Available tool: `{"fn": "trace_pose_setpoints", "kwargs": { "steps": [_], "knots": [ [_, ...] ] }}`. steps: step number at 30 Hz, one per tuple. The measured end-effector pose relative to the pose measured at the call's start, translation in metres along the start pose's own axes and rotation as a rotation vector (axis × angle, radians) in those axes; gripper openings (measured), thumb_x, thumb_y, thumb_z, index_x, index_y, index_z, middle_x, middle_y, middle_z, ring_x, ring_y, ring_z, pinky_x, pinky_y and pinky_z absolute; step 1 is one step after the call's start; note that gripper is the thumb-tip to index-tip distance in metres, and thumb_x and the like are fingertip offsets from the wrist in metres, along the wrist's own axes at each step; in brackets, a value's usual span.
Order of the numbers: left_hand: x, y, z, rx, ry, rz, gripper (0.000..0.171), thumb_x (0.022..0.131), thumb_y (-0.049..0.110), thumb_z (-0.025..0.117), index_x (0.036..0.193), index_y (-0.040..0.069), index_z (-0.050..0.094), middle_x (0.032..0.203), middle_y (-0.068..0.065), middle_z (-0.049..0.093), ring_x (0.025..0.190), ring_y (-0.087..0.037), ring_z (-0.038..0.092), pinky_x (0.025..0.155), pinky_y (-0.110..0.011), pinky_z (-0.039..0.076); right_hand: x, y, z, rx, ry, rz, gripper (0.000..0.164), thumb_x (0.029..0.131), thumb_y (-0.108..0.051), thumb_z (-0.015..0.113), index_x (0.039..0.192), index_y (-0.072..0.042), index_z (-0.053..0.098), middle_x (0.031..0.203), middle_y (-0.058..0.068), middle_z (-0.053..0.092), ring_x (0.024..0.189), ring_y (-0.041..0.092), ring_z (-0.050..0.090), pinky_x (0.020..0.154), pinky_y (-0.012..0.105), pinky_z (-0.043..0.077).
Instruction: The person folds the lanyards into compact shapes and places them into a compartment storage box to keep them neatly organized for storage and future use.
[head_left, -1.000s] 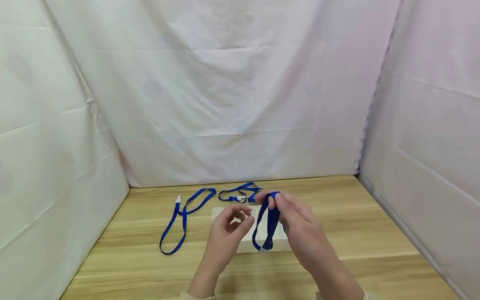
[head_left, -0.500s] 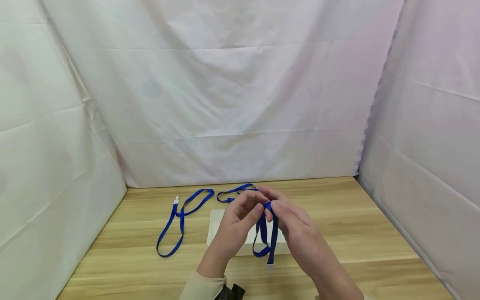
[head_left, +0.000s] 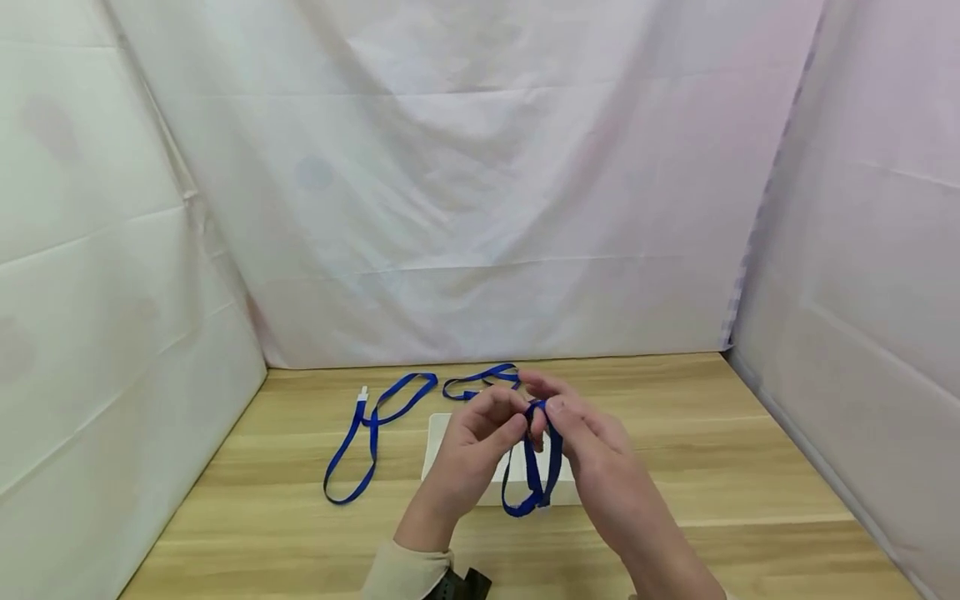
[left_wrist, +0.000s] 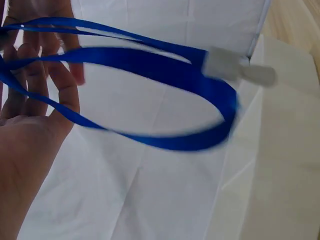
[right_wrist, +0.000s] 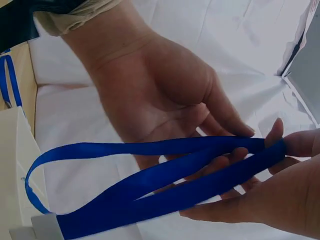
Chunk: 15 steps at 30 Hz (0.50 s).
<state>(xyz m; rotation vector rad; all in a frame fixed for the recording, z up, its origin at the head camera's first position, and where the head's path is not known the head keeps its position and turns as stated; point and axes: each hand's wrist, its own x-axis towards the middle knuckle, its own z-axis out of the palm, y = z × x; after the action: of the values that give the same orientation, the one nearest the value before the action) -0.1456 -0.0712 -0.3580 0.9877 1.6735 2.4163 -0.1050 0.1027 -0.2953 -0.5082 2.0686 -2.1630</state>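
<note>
A blue lanyard [head_left: 555, 462] hangs in folded loops between the two hands, over the front of a white box [head_left: 566, 493]. My right hand [head_left: 603, 454] pinches the top of the loops between thumb and fingers. Close against it, my left hand [head_left: 468, 467] has its thumb and fingertips on the same strap and pinches it too. In the left wrist view the lanyard's white plastic clip [left_wrist: 222, 65] dangles at the far end, slightly blurred. The right wrist view shows the strap [right_wrist: 170, 197] running from the fingertips down to that clip. Both hands hide much of the box.
Another blue lanyard with a white clip [head_left: 363, 396] lies in a twisted loop on the wooden table [head_left: 277, 450], left of the box. A further blue lanyard [head_left: 457, 388] lies behind the box, partly hidden by the hands. White cloth [head_left: 480, 208] surrounds the table's back and sides.
My left hand has moved right from beside the lanyard and taken hold of its top next to my right hand. The hanging loops have shifted and spread.
</note>
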Motion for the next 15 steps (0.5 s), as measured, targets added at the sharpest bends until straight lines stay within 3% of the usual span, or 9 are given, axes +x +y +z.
{"fn": "trace_pose_setpoints", "kwargs": {
  "steps": [3,8,15],
  "knots": [
    [-0.002,-0.006,-0.001,-0.027,-0.030,0.032,0.019,0.113,0.014,0.053,0.126,0.021,0.064,0.112,0.010,0.071,0.093,-0.008,0.065,0.089,-0.023,0.058,-0.002,-0.001,0.002,0.048,0.063,-0.008,0.043,0.115,-0.031,0.045,0.107,0.006,0.064,0.146,0.006,0.062,0.143,0.023,0.050,0.114,0.022,0.043],
    [-0.008,-0.015,-0.005,-0.055,-0.047,0.077,0.025,0.111,0.009,0.054,0.131,0.023,0.061,0.114,0.010,0.070,0.090,-0.007,0.066,0.086,-0.022,0.057,-0.005,-0.001,0.004,0.079,0.158,-0.027,0.039,0.115,-0.027,0.048,0.108,0.005,0.070,0.121,0.012,0.072,0.126,0.027,0.061,0.102,0.024,0.053],
    [-0.012,-0.024,-0.008,-0.109,-0.066,0.123,0.026,0.109,0.004,0.055,0.124,0.024,0.063,0.100,0.010,0.066,0.082,-0.006,0.063,0.090,-0.029,0.059,-0.008,-0.005,0.005,0.100,0.202,-0.072,0.039,0.115,-0.027,0.048,0.117,0.002,0.074,0.124,0.012,0.073,0.132,0.025,0.063,0.108,0.022,0.053]
  ]
}}
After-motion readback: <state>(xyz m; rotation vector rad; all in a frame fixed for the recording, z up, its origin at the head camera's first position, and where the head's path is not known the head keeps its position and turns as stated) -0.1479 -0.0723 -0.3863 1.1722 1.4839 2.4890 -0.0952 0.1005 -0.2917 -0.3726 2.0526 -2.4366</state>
